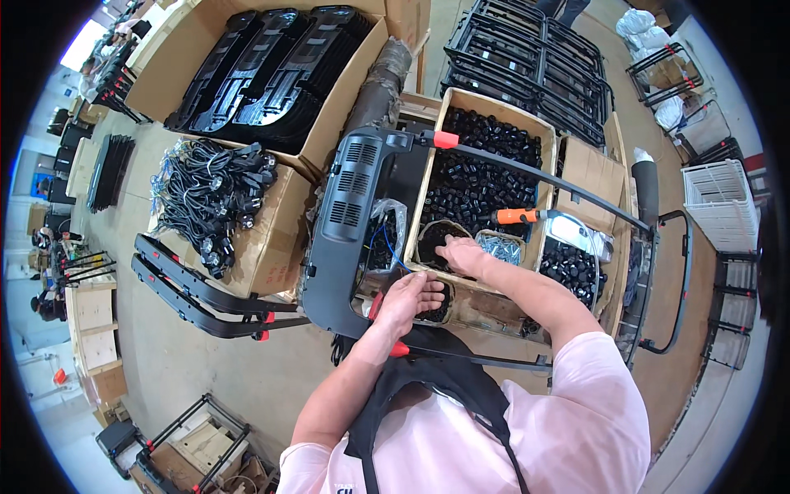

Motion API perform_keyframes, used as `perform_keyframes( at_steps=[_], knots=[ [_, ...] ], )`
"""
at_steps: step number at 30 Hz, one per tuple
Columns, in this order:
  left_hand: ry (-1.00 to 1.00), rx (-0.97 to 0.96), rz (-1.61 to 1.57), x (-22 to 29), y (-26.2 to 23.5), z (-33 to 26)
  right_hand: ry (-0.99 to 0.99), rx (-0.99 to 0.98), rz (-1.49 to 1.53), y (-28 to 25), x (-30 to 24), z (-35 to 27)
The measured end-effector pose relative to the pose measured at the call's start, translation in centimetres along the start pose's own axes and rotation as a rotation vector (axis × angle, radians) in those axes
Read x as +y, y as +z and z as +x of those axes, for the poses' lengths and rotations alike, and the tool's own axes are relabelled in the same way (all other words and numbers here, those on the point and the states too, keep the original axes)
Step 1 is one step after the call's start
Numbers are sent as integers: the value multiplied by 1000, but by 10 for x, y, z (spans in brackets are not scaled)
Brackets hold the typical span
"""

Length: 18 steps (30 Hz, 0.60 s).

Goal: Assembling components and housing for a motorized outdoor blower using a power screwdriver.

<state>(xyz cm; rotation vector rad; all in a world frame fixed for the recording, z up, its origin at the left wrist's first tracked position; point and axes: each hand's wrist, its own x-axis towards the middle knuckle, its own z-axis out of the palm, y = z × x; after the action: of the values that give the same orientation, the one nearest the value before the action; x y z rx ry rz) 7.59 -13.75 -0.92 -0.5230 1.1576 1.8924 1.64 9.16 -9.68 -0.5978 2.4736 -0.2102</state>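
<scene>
My right hand reaches into a round tub of small dark pieces, fingertips bent together at its contents; anything between them is too small to make out. My left hand is beside it, fingers extended and palm partly turned up, close to a thin blue wire. No held item shows in it. Left of both hands stands a grey-black plastic housing with vent slots, joined to a long black frame with red corner pieces. Beneath the left fingers sits another small container of dark pieces.
A large box of black caps lies ahead, with an orange-handled power screwdriver over it and silver screws nearby. Black cables top a carton on the left. Black panels fill a carton behind; metal frames are stacked far right.
</scene>
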Motion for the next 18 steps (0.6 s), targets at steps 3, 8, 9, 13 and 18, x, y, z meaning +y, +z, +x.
perform_keyframes(
  at_steps=[3, 8, 9, 13, 18],
  knots=[
    [17, 0, -5, 2, 2, 4, -34, -33, 53, -7, 3, 0],
    [27, 11, -38, 0, 1, 13, -70, 65, -9, 12, 7, 5],
    [25, 10, -34, -1, 2, 14, -74, 105, -3, 17, 10, 6],
    [35, 36, -104, 2, -2, 21, -23, 71, 66, 8, 11, 8],
    [123, 43, -227, 6, 1, 37, 60, 268, 428, -10, 16, -5]
  ],
)
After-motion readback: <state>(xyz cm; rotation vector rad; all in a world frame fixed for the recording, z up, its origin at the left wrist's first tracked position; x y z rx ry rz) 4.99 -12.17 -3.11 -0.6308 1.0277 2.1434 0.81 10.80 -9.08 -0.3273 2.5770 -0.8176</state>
